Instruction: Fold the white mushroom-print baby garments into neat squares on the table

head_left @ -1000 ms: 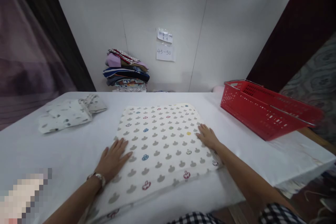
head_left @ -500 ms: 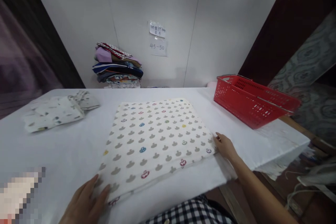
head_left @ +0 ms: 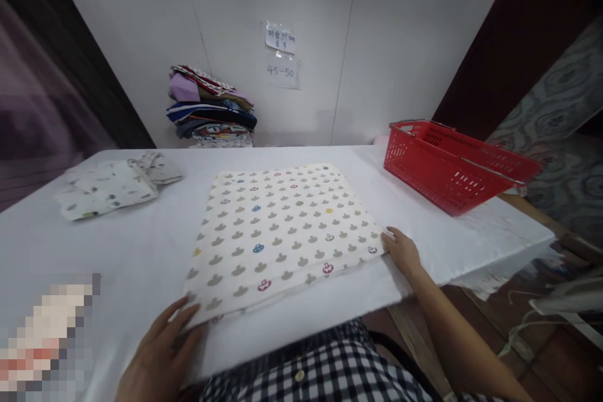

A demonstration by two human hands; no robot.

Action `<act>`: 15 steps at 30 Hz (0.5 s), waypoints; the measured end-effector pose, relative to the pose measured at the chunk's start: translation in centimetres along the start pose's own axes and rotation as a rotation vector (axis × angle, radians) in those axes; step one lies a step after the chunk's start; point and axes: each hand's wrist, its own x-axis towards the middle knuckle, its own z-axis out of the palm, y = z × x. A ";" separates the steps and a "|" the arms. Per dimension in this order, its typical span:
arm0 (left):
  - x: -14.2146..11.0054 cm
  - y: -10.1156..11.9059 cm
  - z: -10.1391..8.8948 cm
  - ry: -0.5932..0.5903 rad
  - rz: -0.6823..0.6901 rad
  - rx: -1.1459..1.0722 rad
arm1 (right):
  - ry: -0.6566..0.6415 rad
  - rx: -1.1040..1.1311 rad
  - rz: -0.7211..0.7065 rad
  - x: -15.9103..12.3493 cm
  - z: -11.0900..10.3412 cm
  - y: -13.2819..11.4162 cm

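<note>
A white cloth [head_left: 282, 226] printed with grey mushroom shapes and a few coloured ones lies folded and flat on the white-covered table. Its near edge shows more than one layer. At the near left corner my left hand [head_left: 162, 345] has its thumb and fingers closed on the fabric, with the corner partly hidden by them. My right hand [head_left: 401, 251] pinches the near right corner, its fingertips at the edge. Both hands rest low, close to the tabletop.
A crumpled white patterned cloth [head_left: 110, 185] lies at the left. Several folded fabrics [head_left: 211, 107] are stacked by the wall, below paper signs [head_left: 281, 53]. A red basket [head_left: 452, 166] stands on the right of the table [head_left: 320, 320]. A pixelated patch covers the lower left.
The view has tilted slightly down, so everything sits higher in the picture. Both hands stay at the cloth's near corners, and the near left corner has shifted a little away from me.
</note>
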 end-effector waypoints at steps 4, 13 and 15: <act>-0.7 0.6 0.0 0.074 -0.144 -0.110 | -0.001 0.036 -0.017 0.0 0.1 0.5; -1.6 0.9 -0.8 0.195 -0.191 -0.040 | 0.030 0.116 -0.022 -0.1 0.3 1.4; -1.6 0.9 -0.8 0.198 -0.184 -0.031 | 0.017 0.081 -0.040 -0.1 0.5 1.7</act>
